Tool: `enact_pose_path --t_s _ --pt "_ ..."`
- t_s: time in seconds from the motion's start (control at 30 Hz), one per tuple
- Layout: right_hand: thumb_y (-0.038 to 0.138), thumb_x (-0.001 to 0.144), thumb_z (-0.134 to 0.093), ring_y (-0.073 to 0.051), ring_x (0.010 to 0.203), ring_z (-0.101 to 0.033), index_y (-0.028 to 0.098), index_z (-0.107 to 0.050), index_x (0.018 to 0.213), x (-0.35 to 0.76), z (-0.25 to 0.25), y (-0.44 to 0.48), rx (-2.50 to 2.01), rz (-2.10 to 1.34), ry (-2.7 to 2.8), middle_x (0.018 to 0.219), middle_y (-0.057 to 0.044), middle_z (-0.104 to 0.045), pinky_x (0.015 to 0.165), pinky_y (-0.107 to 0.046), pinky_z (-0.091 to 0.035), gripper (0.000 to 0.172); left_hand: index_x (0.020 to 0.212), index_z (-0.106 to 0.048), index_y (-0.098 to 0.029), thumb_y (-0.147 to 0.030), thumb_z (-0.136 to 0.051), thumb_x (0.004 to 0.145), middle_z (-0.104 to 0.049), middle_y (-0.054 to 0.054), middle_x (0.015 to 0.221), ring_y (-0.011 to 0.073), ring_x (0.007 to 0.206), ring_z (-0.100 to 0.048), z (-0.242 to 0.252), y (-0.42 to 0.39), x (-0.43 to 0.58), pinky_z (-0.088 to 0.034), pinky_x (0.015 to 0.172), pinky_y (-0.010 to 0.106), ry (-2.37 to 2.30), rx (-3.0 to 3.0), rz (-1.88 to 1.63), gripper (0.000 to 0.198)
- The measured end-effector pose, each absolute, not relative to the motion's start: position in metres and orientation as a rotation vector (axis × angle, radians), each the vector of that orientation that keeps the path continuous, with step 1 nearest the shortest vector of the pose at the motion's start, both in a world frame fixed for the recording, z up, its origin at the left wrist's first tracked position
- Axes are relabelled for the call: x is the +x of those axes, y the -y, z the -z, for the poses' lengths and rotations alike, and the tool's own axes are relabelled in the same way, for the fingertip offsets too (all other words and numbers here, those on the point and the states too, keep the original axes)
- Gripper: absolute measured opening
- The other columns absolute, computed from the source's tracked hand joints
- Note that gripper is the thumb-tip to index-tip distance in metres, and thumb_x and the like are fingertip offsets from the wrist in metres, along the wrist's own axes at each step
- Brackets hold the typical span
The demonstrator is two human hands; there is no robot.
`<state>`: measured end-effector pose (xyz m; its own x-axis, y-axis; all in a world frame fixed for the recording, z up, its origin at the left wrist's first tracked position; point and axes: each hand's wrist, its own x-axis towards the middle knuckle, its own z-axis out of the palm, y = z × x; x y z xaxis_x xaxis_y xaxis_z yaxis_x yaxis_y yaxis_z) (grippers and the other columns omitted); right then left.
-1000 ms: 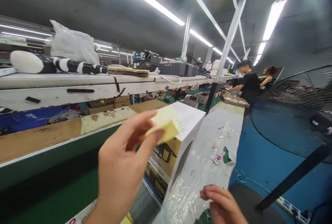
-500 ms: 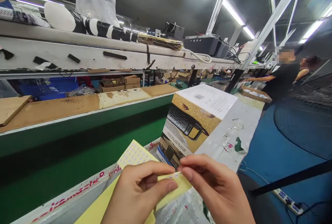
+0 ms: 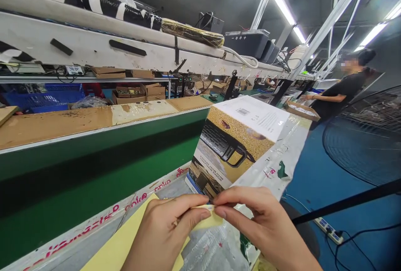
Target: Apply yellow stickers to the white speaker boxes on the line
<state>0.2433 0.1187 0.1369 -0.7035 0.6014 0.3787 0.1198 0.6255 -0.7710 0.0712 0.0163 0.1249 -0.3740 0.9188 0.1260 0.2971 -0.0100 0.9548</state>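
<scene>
Between thumb and fingers, my left hand pinches a yellow sticker sheet, bent so that its upper edge shows a thin pale strip. My right hand is closed too, its thumb and index fingertips pinched at the right end of that edge. Whether a small sticker sits between those fingertips is hidden. More yellow paper lies under and left of my left hand; I cannot tell if it is the same sheet. Just beyond both hands stands a printed carton with a speaker pictured on its side.
The plastic-covered bench runs away to the right. A green conveyor lies left, with a white shelf beam above it. A black fan stands right. Farther back are a co-worker and an open tray.
The view has shifted slightly. The sheet's printed flap, raised behind my left hand before, is out of sight. My two hands have drawn closer together at the sheet's edge.
</scene>
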Motion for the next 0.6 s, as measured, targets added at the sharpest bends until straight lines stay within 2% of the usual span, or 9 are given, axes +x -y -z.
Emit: enact_pose_path --t_s 0.1,0.2,0.33,0.43,0.5,0.6 --pt "0.026 0.091 -0.069 -0.011 0.069 -0.070 0.025 -0.074 0.089 0.244 -0.139 -0.118 -0.517 -0.985 2.252 0.080 0.004 -0.075 0.066 -0.016 -0.052 0.006 0.083 -0.081 -0.038 -0.052 -0.068 0.079 -0.076 -0.003 0.077 0.0196 0.066 -0.072 -0.123 -0.017 0.072 -0.053 0.066 0.022 -1.696 1.311 -1.449 0.019" --pt "0.024 0.092 -0.068 -0.012 0.072 -0.071 0.025 -0.072 0.090 0.246 -0.137 -0.118 -0.487 -0.947 2.264 0.082 0.003 -0.076 0.067 -0.017 -0.053 0.005 0.082 -0.082 -0.037 -0.052 -0.068 0.080 -0.075 -0.003 0.072 0.0192 0.062 -0.070 -0.123 -0.018 0.073 -0.052 0.062 0.022 -1.686 1.321 -1.452 0.021" --pt "0.019 0.094 -0.063 -0.012 0.078 -0.072 0.025 -0.068 0.097 0.245 -0.127 -0.116 -0.417 -0.807 2.269 0.086 0.002 -0.075 0.073 -0.015 -0.055 0.008 0.084 -0.082 -0.034 -0.055 -0.066 0.082 -0.076 0.000 0.075 0.0225 0.069 -0.071 -0.121 -0.020 0.071 -0.054 0.060 0.024 -1.680 1.314 -1.397 0.026" --pt "0.013 0.096 -0.055 -0.014 0.099 -0.071 0.023 -0.065 0.099 0.247 -0.126 -0.114 -0.305 -0.625 2.324 0.108 -0.004 -0.073 0.087 -0.017 -0.054 0.013 0.084 -0.082 -0.035 -0.055 -0.066 0.082 -0.077 0.001 0.083 0.0240 0.077 -0.072 -0.115 -0.022 0.065 -0.056 0.064 0.023 -1.666 1.282 -1.367 0.026" --pt "0.015 0.096 -0.057 -0.016 0.108 -0.068 0.022 -0.065 0.095 0.255 -0.138 -0.116 -0.276 -0.569 2.391 0.120 -0.007 -0.067 0.091 -0.019 -0.054 0.011 0.085 -0.081 -0.035 -0.057 -0.067 0.081 -0.077 0.001 0.084 0.0234 0.075 -0.072 -0.110 -0.023 0.059 -0.056 0.067 0.022 -1.663 1.257 -1.346 0.027" --pt "0.020 0.095 -0.063 -0.013 0.094 -0.067 0.024 -0.066 0.089 0.272 -0.180 -0.135 -0.264 -0.614 2.378 0.108 -0.004 -0.065 0.083 -0.018 -0.055 0.008 0.084 -0.082 -0.035 -0.064 -0.068 0.075 -0.077 0.002 0.082 0.0232 0.072 -0.072 -0.106 -0.027 0.054 -0.056 0.066 0.021 -1.692 1.222 -1.328 0.033"
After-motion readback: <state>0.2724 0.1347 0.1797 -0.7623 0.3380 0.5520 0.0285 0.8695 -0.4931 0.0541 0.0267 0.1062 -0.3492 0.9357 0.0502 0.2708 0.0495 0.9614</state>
